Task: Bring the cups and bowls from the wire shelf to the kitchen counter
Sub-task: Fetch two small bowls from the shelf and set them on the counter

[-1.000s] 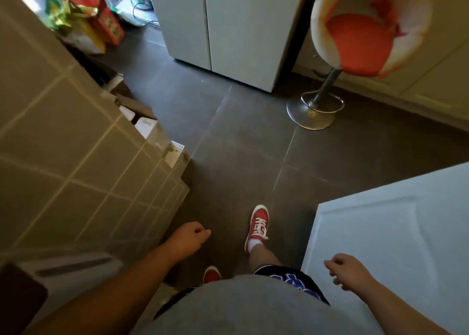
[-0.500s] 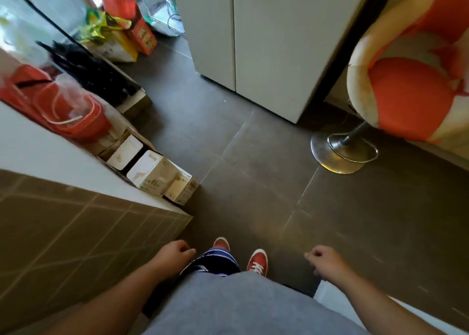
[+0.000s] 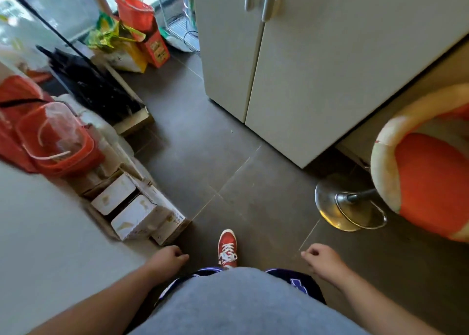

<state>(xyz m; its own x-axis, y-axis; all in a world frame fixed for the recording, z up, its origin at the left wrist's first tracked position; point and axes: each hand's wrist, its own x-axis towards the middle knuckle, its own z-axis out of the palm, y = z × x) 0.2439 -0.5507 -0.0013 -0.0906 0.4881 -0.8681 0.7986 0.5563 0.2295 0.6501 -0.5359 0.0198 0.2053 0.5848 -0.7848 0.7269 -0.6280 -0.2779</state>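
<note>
Two bare hands in shot, left hand (image 3: 168, 258) and right hand (image 3: 323, 259). One red lace-up sneaker (image 3: 227, 248). One orange-and-cream swivel stool (image 3: 426, 182). Red plastic baskets, that's two: near basket (image 3: 58, 144), far basket (image 3: 134, 10). One white double-door cabinet (image 3: 317, 68), two metal handles (image 3: 268, 1). White-topped cardboard cartons (image 3: 114, 195), two counted for sure.

The dark tiled floor (image 3: 203, 156) bears white cartons (image 3: 138, 216), a chrome stool base (image 3: 340, 209) and a pale fridge (image 3: 317, 68).

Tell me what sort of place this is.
Most likely a home kitchen: a white two-door fridge, an orange swivel bar stool and a pale counter around a dark tiled floor.
</note>
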